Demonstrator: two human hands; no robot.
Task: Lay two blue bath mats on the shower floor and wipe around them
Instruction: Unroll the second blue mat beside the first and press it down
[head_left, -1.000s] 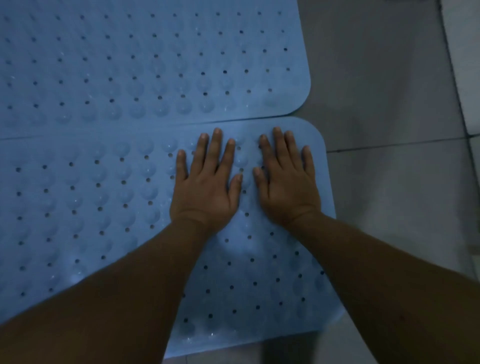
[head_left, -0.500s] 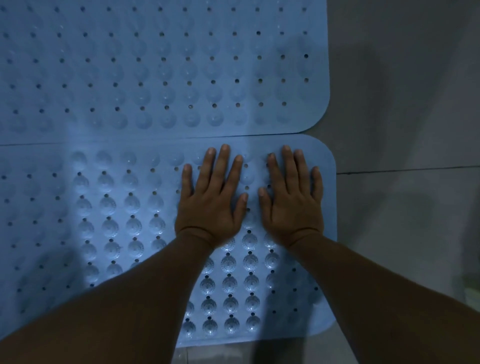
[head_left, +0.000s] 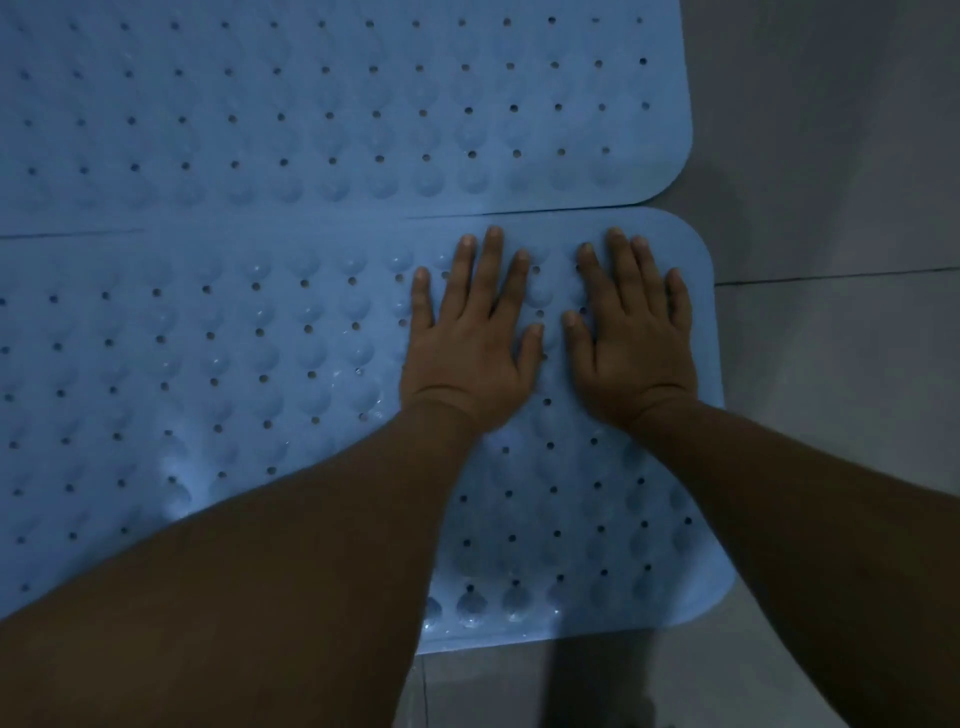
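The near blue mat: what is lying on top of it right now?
Both hands press flat on the near blue mat: left hand, right hand, near its far right corner. The forearms hide part of it. Nothing else shows.

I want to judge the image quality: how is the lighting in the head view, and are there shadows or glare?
Head view: dim, bluish light overall; a pale bright patch on the near mat beside the left forearm; small glints on bumps at its near edge; both forearms dark; left hand and right hand sharp; soft shadows on the tile floor; mat edges bow from the wide lens.
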